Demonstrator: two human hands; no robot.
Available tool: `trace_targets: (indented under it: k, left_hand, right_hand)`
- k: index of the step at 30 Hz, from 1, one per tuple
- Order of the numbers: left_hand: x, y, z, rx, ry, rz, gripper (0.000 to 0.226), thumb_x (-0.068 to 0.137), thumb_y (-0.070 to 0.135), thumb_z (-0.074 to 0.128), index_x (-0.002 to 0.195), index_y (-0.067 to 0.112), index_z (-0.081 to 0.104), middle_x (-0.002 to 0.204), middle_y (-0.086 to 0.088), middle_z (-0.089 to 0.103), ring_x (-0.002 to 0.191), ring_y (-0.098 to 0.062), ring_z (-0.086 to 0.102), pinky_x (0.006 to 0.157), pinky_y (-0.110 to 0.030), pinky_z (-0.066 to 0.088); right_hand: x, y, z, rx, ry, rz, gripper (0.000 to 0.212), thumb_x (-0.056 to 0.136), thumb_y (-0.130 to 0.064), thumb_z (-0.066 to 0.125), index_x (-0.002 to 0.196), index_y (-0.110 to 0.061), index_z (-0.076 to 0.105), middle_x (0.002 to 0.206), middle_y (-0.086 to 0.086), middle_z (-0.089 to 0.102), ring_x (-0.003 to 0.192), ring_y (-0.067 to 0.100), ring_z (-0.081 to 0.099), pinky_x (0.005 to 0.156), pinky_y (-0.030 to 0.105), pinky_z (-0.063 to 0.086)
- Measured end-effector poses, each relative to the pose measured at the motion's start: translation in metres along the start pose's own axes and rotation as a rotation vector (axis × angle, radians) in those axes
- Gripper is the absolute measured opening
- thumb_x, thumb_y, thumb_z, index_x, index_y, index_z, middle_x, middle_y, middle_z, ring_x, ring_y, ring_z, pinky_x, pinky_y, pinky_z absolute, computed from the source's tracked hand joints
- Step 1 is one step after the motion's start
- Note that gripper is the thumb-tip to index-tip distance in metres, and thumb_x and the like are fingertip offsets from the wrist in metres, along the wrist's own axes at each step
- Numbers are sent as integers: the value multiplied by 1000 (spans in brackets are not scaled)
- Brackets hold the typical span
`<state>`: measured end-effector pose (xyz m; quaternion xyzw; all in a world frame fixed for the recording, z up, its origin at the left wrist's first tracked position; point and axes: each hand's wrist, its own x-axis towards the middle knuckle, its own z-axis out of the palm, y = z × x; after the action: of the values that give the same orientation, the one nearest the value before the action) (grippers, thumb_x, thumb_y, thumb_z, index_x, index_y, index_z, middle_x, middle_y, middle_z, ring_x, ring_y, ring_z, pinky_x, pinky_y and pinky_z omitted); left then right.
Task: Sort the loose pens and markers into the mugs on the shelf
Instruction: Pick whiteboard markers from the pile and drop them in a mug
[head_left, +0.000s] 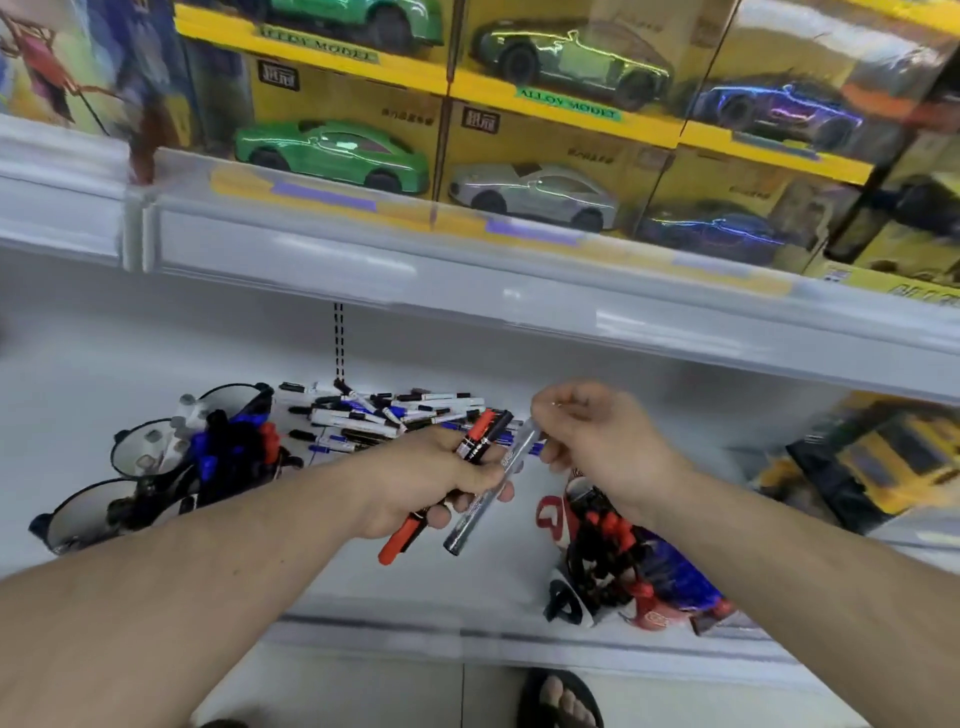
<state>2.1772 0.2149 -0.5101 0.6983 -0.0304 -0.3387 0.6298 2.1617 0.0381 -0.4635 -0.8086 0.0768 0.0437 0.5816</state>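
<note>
- Mugs (150, 447) at shelf (363, 613) left edge, part filled; more mugs (597, 525) near the front edge, under the right forearm.
- Loose pile (384, 415) at shelf back.
- Left hand (431, 483) fingers curled round red and black markers (480, 439).
- Right hand (597, 431) pinches clear pen (493, 493) top.
- Risk: crowded left grip may drop one during handover.

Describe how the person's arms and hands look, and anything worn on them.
Both forearms are bare, with no sleeves in view. The left hand and right hand wear no gloves, watch or bracelet. The image is too blurred to rule out a ring.
</note>
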Motion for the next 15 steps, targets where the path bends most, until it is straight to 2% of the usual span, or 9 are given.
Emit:
trace_targets:
  k: [3,5,9,11,12,13,15]
  left_hand:
    - [14,1,5,32,41,-58,11,97,22,60,104,15,64,93,-1,75,58,-10,42,46,-20,29]
    - [24,0,7,15,102,-94,17,98,30,57,100,14,65,96,-3,74,57,-11,41,45,-21,30]
    - [47,-1,17,-20,155,-115,25,101,31,53,105,11,67,82,-2,65,54,-11,32,45,-21,29]
    - [58,1,28,-41,150,-104,26,101,31,53,106,10,68,80,-2,57,53,-11,31,44,-21,29]
    - [63,3,33,-53,142,-97,27,101,31,52,106,10,68,79,-1,54,53,-11,31,44,-21,29]
    - [68,4,37,-67,133,-92,26,101,31,52,106,10,68,77,-1,51,53,-11,30,44,-21,29]
    - [77,5,44,-99,110,-86,26,101,31,51,105,11,68,73,1,47,52,-10,30,45,-21,28]
  right_hand:
    - [9,8,-17,5,60,-1,4,92,-4,63,91,-6,67,72,8,64,56,16,58,55,25,51]
    - [21,11,-39,61,168,-16,9,92,1,62,87,-4,68,67,7,64,56,18,58,55,27,51]
    - [49,27,-101,83,400,49,23,83,8,59,69,-10,61,64,6,58,56,20,52,55,29,45]
    - [64,46,-130,-71,483,70,28,82,1,57,61,-17,54,64,10,55,58,26,46,55,34,39]
    - [72,57,-142,-213,505,70,29,83,-5,58,59,-21,53,68,14,60,62,32,52,60,38,46]
    - [78,64,-149,-363,512,72,25,84,-12,58,61,-23,56,76,17,67,71,37,60,70,44,53]
    - [86,73,-152,-612,488,51,16,90,-18,55,78,-21,65,94,16,72,91,35,66,85,45,54]
